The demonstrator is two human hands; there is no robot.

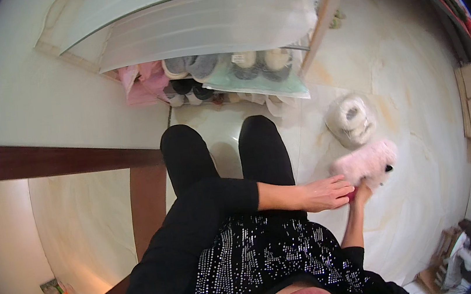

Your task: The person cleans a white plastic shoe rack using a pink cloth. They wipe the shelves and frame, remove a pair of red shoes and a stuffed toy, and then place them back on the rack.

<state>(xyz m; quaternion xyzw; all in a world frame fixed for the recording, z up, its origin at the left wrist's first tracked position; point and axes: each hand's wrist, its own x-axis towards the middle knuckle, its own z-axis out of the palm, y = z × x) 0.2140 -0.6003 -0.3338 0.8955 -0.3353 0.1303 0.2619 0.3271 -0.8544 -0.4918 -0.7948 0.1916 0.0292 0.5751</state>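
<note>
A pink fluffy slipper-like item point(365, 162) with a small black spot is off the right side of my knees, over the pale floor. My right hand point(362, 194) holds it from its near side. My left hand point(327, 193) reaches across my lap, its fingers stretched out over the near edge of the fluffy item, beside a dark red patch point(351, 196). The thumb of my left hand is hidden. Just beyond the fluffy item, a white bundle in clear plastic point(352, 119) stands on the floor; its contents are unclear.
In front of my knees stands a rack with a translucent cover point(211, 24), several shoes point(184, 67) and a pale green plastic bag point(254, 81) on its shelves. Dark wooden furniture point(149, 201) is at my left. Bagged items point(456, 256) lie at the lower right.
</note>
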